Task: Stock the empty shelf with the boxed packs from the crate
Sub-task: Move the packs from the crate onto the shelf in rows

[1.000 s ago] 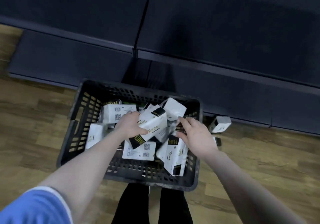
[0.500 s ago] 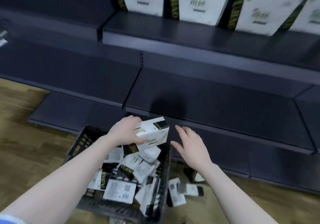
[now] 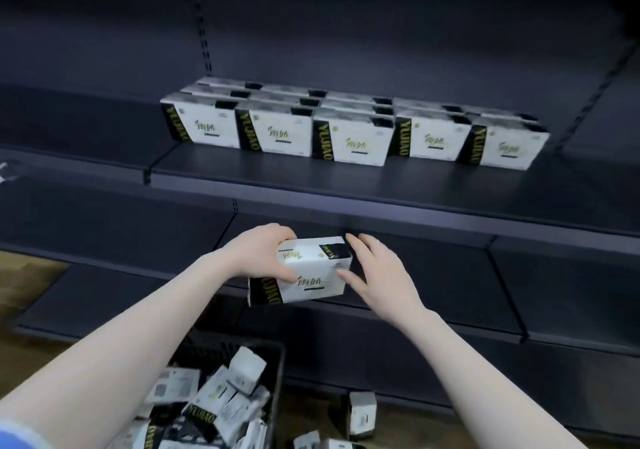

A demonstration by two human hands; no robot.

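Note:
I hold one white boxed pack point(image 3: 311, 272) with a black end and gold lettering in mid-air, below the front lip of the dark shelf point(image 3: 346, 185). My left hand point(image 3: 259, 252) grips its left side, thumb on the front face. My right hand point(image 3: 377, 272) touches its right end with fingers spread and nearly straight. Several matching packs point(image 3: 349, 136) stand in rows on that shelf. The black crate point(image 3: 273, 369) at the bottom holds several more packs point(image 3: 211, 410) in a loose heap.
Dark shelves run left and right at several heights; a lower shelf point(image 3: 450, 282) lies behind my hands. Loose packs point(image 3: 362, 414) lie on the wooden floor right of the crate. A slotted upright point(image 3: 204, 39) rises in the back panel.
I lifted one pack out of the crate with my left hand and raised it toward the shelves. My right hand came up to its right end. My view tilted up from the crate to the stocked shelf.

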